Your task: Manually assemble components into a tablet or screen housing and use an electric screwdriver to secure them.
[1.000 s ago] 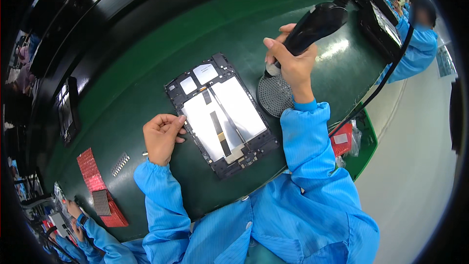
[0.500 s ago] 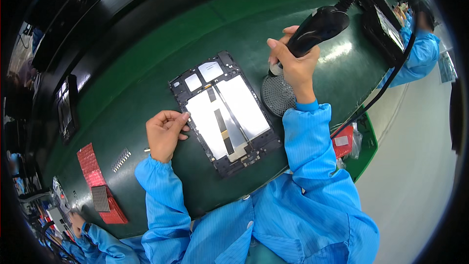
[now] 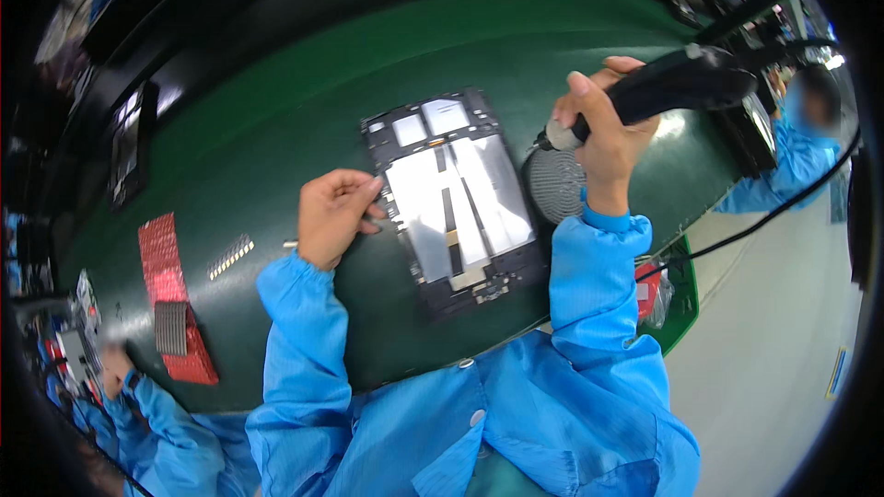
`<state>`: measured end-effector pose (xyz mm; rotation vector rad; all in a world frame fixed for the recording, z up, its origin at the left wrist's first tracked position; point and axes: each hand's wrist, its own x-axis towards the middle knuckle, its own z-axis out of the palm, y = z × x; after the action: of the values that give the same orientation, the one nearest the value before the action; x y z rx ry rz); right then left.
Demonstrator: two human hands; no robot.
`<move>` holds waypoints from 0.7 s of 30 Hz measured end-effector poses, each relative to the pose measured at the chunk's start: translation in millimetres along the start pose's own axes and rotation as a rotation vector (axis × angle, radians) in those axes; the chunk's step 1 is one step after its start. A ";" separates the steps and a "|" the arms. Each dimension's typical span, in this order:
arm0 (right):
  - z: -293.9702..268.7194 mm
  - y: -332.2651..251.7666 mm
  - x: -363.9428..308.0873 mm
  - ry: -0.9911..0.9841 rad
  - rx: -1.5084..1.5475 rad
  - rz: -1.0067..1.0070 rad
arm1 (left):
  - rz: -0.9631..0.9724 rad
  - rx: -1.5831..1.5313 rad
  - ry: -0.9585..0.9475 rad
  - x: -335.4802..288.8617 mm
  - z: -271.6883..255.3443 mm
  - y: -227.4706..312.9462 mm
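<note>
An opened tablet (image 3: 502,198), with black frame and silver panels, lies on the green bench in front of me. At its left edge is my left hand (image 3: 336,212), thumb and fingers pressed together; anything between them is hidden. My right hand (image 3: 608,133) grips a corded black electric screwdriver (image 3: 681,87) by its pale nose end. The tip points down and left, beyond the tablet's right side and apart from it. Beneath that hand sits a round grey dish (image 3: 555,186) with a finely patterned surface, partly covered by the hand.
Left on the bench are a strip of small silver parts (image 3: 230,258) and red bubble wrap (image 3: 163,258) with a dark ribbed piece (image 3: 171,328). A green bin (image 3: 683,299) hangs by the right edge. The black cable (image 3: 737,244) crosses there. Co-workers sit at both sides.
My right hand has moved right with the screwdriver, whose handle is tilted flatter. My view has shifted, so the tablet and dish appear farther right. The left hand stays by the tablet's edge.
</note>
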<state>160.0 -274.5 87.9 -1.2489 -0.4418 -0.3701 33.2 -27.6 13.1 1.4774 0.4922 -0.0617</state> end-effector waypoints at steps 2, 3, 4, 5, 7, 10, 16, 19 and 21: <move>18.9 -1.8 -8.6 -0.052 0.120 0.019 | 0.021 -0.028 -0.028 0.9 0.8 -0.5; 28.5 -1.6 -12.0 -0.066 0.137 0.035 | 0.020 -0.019 -0.031 1.1 2.1 0.9; 40.1 -0.7 -15.7 -0.105 0.168 0.030 | 0.020 -0.010 -0.034 1.2 2.7 2.1; 50.7 0.5 -19.3 -0.142 0.199 0.024 | 0.041 -0.031 -0.033 1.3 2.8 0.3; 69.0 4.5 -21.9 -0.177 0.236 0.035 | 0.241 -0.066 0.075 1.3 11.5 -12.1; 91.0 8.9 -28.5 -0.209 0.311 0.074 | 0.621 0.128 0.109 -2.0 13.9 -20.1; 109.5 16.7 -41.8 -0.280 0.273 0.106 | 0.638 0.272 0.094 -7.4 11.2 -13.4; 112.3 17.5 -45.3 -0.290 0.250 0.106 | 0.668 0.283 0.083 -7.3 11.4 -14.4; 114.2 17.9 -47.1 -0.299 0.246 0.096 | 0.669 0.261 0.080 -7.2 12.1 -14.7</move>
<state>115.0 -158.5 77.9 -1.0821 -0.6591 -0.0425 25.2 -42.7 2.1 1.8402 0.0327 0.4776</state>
